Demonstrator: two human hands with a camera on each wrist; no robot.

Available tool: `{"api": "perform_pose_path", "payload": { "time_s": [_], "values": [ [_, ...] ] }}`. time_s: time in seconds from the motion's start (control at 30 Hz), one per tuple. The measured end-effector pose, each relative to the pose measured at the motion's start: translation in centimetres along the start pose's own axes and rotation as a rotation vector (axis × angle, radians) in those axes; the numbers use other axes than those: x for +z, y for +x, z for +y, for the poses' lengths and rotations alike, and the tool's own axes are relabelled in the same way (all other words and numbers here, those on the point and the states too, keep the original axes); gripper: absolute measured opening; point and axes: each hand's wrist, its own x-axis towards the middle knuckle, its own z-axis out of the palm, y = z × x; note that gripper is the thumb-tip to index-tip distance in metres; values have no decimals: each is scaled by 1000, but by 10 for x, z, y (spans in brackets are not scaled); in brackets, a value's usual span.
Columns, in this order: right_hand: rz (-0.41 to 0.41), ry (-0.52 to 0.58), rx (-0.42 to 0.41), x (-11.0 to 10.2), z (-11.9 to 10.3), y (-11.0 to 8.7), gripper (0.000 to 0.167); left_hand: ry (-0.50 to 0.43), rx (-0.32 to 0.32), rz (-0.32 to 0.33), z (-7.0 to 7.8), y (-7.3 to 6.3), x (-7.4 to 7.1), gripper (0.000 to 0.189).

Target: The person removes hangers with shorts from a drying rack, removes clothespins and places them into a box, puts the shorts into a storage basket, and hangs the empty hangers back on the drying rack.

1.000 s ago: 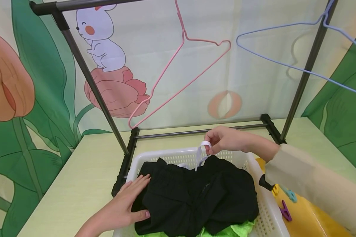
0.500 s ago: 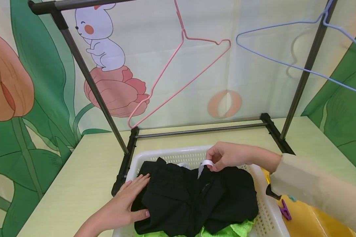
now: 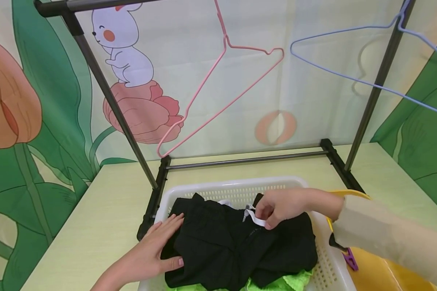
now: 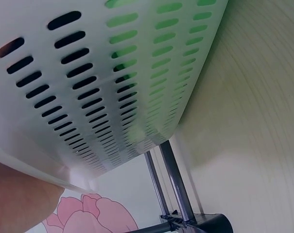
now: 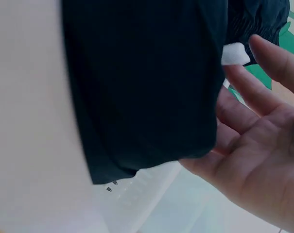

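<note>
A pair of black shorts (image 3: 211,242) lies folded in a white plastic basket (image 3: 331,262), on top of bright green cloth (image 3: 295,281). My left hand (image 3: 156,250) rests on the left side of the shorts, fingers straight and thumb spread. Between thumb and fingers, my right hand (image 3: 282,206) pinches a white drawstring (image 3: 254,218) just above the waistband. The right wrist view shows the fingertips close to the white drawstring (image 5: 235,54) and the dark cloth beside them. In the left wrist view, only the basket's slotted side (image 4: 88,92) and part of the forearm appear.
A black metal rack (image 3: 113,101) stands behind the basket. From above hang a pink hanger (image 3: 223,44) and a blue hanger (image 3: 342,74). Right of the basket is a yellow container (image 3: 382,270) with a purple clip (image 3: 350,259). The pale table (image 3: 80,226) extends to both sides.
My right hand has come down and toward me, bringing the drawstring from above the basket's far rim to low over the shorts. The left hand stays in place.
</note>
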Motion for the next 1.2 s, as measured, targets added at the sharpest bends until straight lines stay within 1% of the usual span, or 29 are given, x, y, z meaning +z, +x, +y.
{"api": "perform_pose_path", "payload": {
  "time_s": [0.13,0.2,0.23,0.3,0.37,0.43,0.53,0.6,0.7,0.8,0.9,1.07,1.2],
  "values": [
    [-72,-64,-16,1,-2,-1,10,-41,-21,-21,1,1,-2,75],
    [-114,-103,-35,2,-3,-1,4,-66,-28,-36,2,1,-3,76],
    [-136,-127,-40,2,-4,-1,3,-71,-25,-43,2,1,-4,76],
    [-182,-176,-40,3,-6,-2,7,-82,-24,-64,4,1,-6,76],
    [-207,-232,-19,4,-9,-3,6,-93,-39,-83,5,2,-9,77],
    [-219,-291,22,6,-12,-5,14,-91,-51,-101,7,2,-12,78],
    [-218,-367,84,9,-17,-8,30,-84,-64,-121,9,3,-17,79],
    [-220,-400,107,12,-19,-9,34,-79,-59,-134,11,3,-21,79],
    [-221,-423,118,13,-23,-12,37,-68,-52,-150,15,3,-28,80],
    [-203,-428,110,12,-25,-16,39,-43,-48,-155,21,4,-35,82],
    [-175,-427,92,9,-27,-21,39,12,-32,-154,29,5,-43,83],
    [-120,-396,71,0,-32,-30,39,97,25,-163,46,12,-58,81],
    [-48,-367,54,-8,-35,-38,38,161,65,-157,62,20,-66,81]
  ]
}}
